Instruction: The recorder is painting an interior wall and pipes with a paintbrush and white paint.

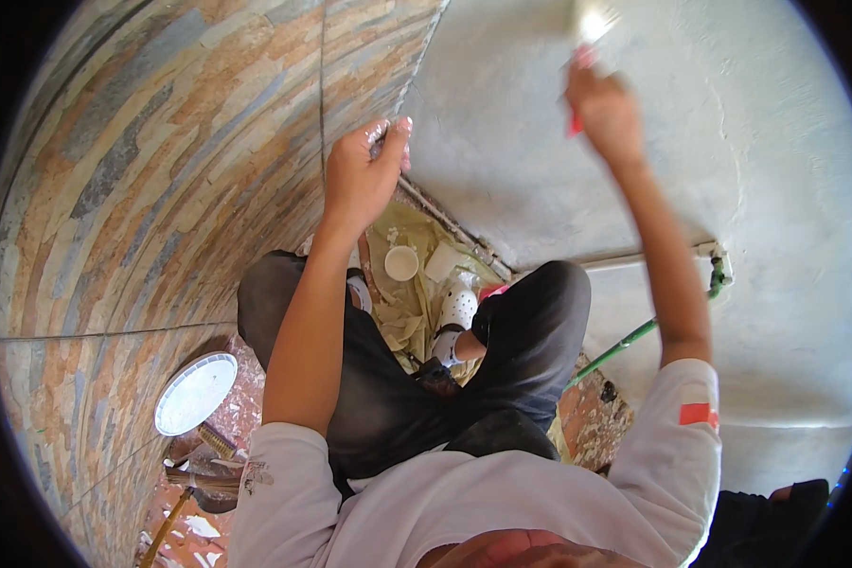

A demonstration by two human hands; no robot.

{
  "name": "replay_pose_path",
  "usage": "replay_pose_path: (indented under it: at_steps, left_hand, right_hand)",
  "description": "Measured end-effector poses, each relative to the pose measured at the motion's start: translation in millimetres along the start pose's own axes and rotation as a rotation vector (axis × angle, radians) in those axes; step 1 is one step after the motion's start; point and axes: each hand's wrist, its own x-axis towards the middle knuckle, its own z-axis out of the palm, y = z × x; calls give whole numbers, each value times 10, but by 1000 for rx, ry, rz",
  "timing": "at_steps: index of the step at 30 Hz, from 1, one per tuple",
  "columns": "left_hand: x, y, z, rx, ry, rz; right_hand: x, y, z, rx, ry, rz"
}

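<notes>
My right hand [608, 114] is raised against the grey wall [521, 123], closed round the red handle of a putty knife [592, 24]. Its pale, shiny blade is blurred and touches or nearly touches the wall at the top of the view. White smears mark the fingers of my left hand [360, 180], which is held up by the corner where the grey wall meets the stone-patterned wall [189, 142]. Those fingers are curled together. A small greyish bit shows between them, but I cannot make out what it is.
Between my knees, a white tub [401, 263] stands on a spattered yellowish sheet [398, 322]. A green pipe [625, 346] runs along the lower right wall. To the left are a round white lid [196, 393] and a brush [204, 480] on the littered floor.
</notes>
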Motion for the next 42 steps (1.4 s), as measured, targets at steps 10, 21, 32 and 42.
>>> replay_pose_path:
  at_steps: [10,21,32,42]
  left_hand:
    - [-55,-70,-97,26,37,26]
    - [-27,69,-68,21,-1,-8]
    - [-26,-164,40,58,-7,43]
    - [35,14,-68,53,-56,4]
  right_hand:
    - [361,-106,208,291,-195,-47]
    - [432,569,-111,-285,-64,-45]
    - [-552,-1189,525,651,-229,53]
    - [-557,-404,-42,275,-24,319]
